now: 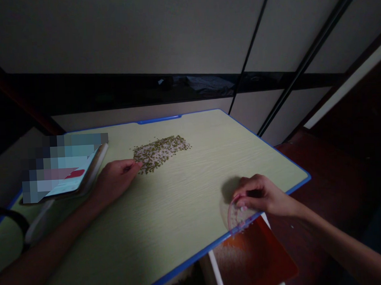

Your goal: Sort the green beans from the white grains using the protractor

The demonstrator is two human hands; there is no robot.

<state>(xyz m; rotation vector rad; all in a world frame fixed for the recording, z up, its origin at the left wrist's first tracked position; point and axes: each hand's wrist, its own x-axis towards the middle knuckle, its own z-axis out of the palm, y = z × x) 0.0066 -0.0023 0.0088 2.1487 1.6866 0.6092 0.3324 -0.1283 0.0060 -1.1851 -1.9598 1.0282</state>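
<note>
A patch of small green beans mixed with whitish grains (161,153) is spread on the pale green tabletop (187,206). My left hand (120,176) rests at the patch's left edge, thumb and fingertips pinched together; what they hold, if anything, is too small to make out. At the table's front edge, my right hand (262,196) grips a clear, shallow round dish with a pinkish rim (234,216). The dish is tilted over the edge, with small pale bits showing in it. Below it is an orange-red container (257,254) with pale grains at its left side.
A tablet-like device with a lit screen (74,174), partly blurred out, stands at the table's left. A dark cable or strap (14,215) curves beside it. Behind the table is a panelled cabinet (124,35). A white-edged box with dark contents (216,268) sits below the front edge.
</note>
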